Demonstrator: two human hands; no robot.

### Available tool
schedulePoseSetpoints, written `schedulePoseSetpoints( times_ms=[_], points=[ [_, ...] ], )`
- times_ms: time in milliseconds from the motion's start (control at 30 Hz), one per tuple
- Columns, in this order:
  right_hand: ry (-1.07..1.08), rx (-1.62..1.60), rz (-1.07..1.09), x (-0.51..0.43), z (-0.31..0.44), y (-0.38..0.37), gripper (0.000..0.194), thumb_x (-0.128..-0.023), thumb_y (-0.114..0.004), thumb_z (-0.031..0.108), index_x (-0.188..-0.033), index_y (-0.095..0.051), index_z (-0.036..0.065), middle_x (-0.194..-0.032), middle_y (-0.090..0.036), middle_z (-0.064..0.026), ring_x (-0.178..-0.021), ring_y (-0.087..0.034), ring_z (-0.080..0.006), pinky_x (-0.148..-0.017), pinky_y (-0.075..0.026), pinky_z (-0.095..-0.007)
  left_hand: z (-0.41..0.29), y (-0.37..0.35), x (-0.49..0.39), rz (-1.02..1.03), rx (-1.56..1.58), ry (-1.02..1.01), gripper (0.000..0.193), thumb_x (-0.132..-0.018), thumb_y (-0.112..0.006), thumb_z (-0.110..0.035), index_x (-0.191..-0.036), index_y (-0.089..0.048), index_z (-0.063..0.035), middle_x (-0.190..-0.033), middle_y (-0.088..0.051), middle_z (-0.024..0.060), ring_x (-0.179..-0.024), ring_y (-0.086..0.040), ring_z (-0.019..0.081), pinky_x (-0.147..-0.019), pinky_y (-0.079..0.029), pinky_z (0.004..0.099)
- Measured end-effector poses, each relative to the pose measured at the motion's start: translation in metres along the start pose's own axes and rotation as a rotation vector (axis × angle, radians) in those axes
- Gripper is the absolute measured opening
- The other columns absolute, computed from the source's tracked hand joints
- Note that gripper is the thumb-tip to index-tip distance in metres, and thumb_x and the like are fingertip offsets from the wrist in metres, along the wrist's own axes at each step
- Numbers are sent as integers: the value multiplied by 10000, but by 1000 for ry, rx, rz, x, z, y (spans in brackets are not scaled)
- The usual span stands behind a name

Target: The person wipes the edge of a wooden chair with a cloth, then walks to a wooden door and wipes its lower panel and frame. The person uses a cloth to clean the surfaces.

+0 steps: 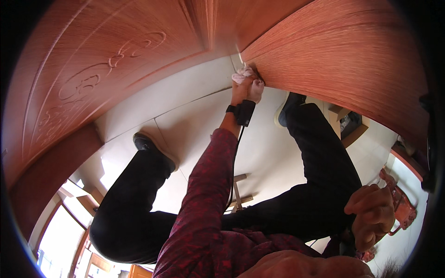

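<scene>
My left hand [246,85] is closed around a crumpled pale pink cloth [256,91], with folds showing on both sides of it. Hand and cloth are at the lower corner of a reddish wood-grain panel [333,45], close to the tiled floor [194,100]. A black device is strapped to that wrist, and a cable runs from it along the sleeve. My right hand [372,215] is beside my bent right knee with its fingers curled; its palm is hidden, so I cannot tell whether anything is in it.
A carved wooden panel [114,59] rises at the upper left. Part of a low wooden stool [238,194] shows between my legs. Beyond my right leg are an open box [353,125] and carved reddish wooden furniture [405,208]. My shoes rest on the floor.
</scene>
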State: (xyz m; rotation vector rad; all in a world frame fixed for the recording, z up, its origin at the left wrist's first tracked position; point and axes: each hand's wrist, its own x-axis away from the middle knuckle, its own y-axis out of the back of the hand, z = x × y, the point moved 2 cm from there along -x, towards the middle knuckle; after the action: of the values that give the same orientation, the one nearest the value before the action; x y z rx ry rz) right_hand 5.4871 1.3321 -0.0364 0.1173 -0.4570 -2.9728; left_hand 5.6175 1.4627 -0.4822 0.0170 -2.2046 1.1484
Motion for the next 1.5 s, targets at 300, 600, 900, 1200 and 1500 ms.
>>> schedulePoseSetpoints(
  times_ms=[300, 600, 900, 1200, 1500],
  points=[
    [85, 359, 6, -2, 15, -4, 276, -948, -646, 262, -1004, -687, -4, -959, -711, -142, -812, -694, -273, -731, -549, -363, -88, -82, 105, 370, -159, -2, 354, -848, -745, -28, -1169, -595, -27, -1008, -687, 51, -842, -677, 165, -729, -570, 322],
    [-21, 191, 66, -1, -28, -38, 1186, -728, -922, 410, -1623, -216, 83, -1614, -314, -188, -1501, -322, -339, -1165, -352, -490, -146, -175, 270, 527, -345, 48, 518, -864, -779, -148, -1316, -547, -47, -1122, -671, 47, -1025, -657, 169, -887, -540, 321],
    [101, -268, 54, 18, -12, -96, 1066, -760, -929, 351, -1545, -296, 8, -1471, -429, -196, -1373, -473, -291, -1126, -439, -433, -162, -188, 338, 476, -411, -135, 418, -959, -721, -321, -1263, -606, -59, -1087, -688, 48, -941, -679, 163, -851, -573, 329],
    [-78, -552, 44, 12, -51, -169, 690, -903, -818, 315, -1444, -474, 60, -1336, -597, -76, -1254, -570, -179, -1029, -510, -341, -217, -110, 361, 224, -1103, -35, 746, -1035, -546, -528, -1543, -379, -8, -1510, -477, 211, -1378, -506, 300, -1118, -434, 410],
    [-467, -1239, -119, -12, -260, -183, 324, -973, -619, 439, -911, -604, 121, -677, -544, -12, -510, -488, -148, -447, -369, -283, -346, -20, 515, -363, -2232, -760, 524, -926, -738, -222, -1413, -592, -93, -1530, -498, 168, -1435, -427, 386, -1163, -367, 495]
  ],
)
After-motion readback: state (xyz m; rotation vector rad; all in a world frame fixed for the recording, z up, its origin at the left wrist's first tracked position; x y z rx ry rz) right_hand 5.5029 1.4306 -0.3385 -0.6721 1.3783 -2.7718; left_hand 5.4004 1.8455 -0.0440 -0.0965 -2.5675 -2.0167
